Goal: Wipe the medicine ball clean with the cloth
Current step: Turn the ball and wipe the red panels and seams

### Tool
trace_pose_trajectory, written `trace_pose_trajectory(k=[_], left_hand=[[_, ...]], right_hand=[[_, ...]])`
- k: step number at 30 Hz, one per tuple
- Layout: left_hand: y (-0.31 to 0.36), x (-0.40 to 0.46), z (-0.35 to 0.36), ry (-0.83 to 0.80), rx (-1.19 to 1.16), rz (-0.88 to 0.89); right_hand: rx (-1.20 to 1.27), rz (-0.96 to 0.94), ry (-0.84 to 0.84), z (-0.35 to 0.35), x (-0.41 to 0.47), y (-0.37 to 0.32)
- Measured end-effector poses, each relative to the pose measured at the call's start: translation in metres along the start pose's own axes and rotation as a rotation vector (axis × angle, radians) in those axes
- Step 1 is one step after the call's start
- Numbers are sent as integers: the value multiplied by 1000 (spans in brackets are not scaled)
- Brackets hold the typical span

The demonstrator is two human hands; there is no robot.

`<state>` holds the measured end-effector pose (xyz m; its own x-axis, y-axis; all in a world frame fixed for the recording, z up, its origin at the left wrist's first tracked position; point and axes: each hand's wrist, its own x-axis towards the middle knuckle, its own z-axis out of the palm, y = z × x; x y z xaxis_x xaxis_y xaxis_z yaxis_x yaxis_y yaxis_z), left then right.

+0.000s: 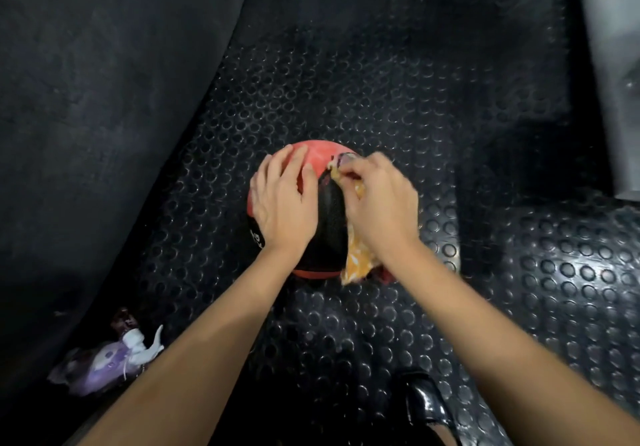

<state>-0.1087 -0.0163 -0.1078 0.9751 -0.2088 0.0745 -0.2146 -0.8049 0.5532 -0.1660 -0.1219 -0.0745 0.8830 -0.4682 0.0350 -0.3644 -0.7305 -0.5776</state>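
On the studded black rubber floor (381, 99), we see a red and black medicine ball (317, 158). Our left hand (284, 199) lies on the ball's left side, fingers spread and relaxed. Our right hand (381, 199) bunches an orange patterned cloth (356, 258) against the ball's right side. Near left of the ball lies a purple bundle (104, 359).
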Motion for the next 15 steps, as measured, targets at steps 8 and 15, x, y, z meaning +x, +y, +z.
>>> trace_pose_trajectory(k=[8,15], left_hand=[[-4,-11,0,41,8,77],[-12,-8,-3,37,-29,64]], right_hand=[[-129,37,-73,-9,32,-1],[-98,-34,-137,-12,7,-20]])
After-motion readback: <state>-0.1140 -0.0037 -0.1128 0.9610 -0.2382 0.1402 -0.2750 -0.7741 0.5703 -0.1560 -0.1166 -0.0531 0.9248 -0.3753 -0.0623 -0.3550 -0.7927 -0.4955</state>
